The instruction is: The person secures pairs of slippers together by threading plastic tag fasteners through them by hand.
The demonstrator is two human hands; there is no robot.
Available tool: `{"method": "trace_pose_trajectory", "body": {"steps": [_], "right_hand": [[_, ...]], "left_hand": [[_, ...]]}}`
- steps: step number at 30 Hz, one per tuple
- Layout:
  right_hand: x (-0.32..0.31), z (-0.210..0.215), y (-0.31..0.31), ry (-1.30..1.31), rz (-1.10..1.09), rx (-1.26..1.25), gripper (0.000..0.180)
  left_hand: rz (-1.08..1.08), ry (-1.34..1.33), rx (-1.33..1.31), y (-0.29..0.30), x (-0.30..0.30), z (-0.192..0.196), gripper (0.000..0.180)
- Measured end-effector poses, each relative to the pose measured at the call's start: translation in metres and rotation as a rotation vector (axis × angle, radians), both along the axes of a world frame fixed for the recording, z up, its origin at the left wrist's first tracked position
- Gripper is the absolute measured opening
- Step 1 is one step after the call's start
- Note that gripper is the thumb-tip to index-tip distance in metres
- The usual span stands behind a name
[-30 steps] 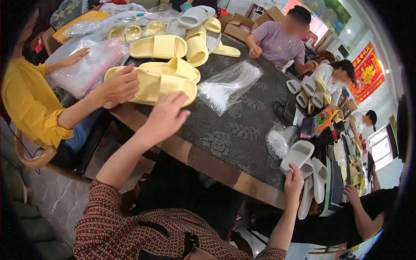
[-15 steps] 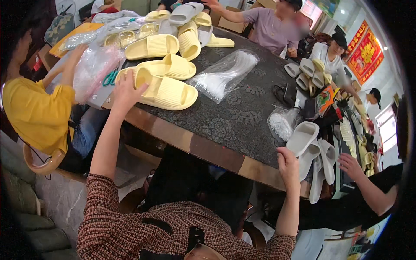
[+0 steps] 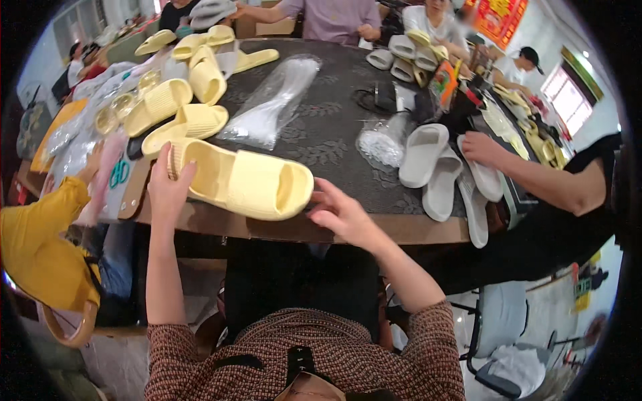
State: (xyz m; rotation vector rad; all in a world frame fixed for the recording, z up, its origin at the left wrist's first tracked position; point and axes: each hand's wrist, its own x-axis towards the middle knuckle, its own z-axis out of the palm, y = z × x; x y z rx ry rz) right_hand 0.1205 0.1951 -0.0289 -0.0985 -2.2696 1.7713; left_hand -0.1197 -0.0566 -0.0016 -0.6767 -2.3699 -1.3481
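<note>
A pale yellow slide slipper [image 3: 262,184] is raised over the table's near edge, with its toe pointing right. My left hand [image 3: 170,187] grips it at the heel end, thumb on the footbed and fingers around the side. By its toe is my right hand [image 3: 342,215], fingers apart and thumb out; whether it touches the slipper I cannot tell. Just behind, another yellow slipper [image 3: 206,120] lies on the table, with more yellow slippers [image 3: 160,107] piled beyond it.
Clear bags of thin white strips [image 3: 271,107] and small white pieces [image 3: 380,146] lie on the dark patterned table [image 3: 328,160]. Grey slippers [image 3: 422,157] sit at the right, where a co-worker's hand [image 3: 483,150] touches one. Teal-handled scissors [image 3: 119,174] lie left, near a person in yellow [image 3: 50,237].
My left hand has lifted the yellow slipper off the table. My right hand has moved from beside the grey slippers to its toe. The co-worker's hand has reached a grey slipper.
</note>
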Motion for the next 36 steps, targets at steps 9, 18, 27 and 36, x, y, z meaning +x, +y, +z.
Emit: {"method": "trace_pose_trajectory", "body": {"steps": [9,18,27,36], "right_hand": [[0.000,0.007,-0.010,0.020,-0.173,-0.307,0.034],[0.017,0.031,-0.006,-0.001,-0.185,-0.240,0.036],[0.075,0.036,0.070,0.162,-0.574,0.146,0.027],[0.052,0.112,0.112,0.086,-0.465,0.140,0.026]], "left_hand": [[-0.106,0.190,0.011,0.038,0.038,0.012,0.060],[-0.086,0.225,0.129,0.056,0.041,0.026,0.052],[-0.031,0.092,0.368,-0.023,-0.038,0.031,0.045],[-0.345,0.228,-0.125,0.018,0.007,0.058,0.053]]}}
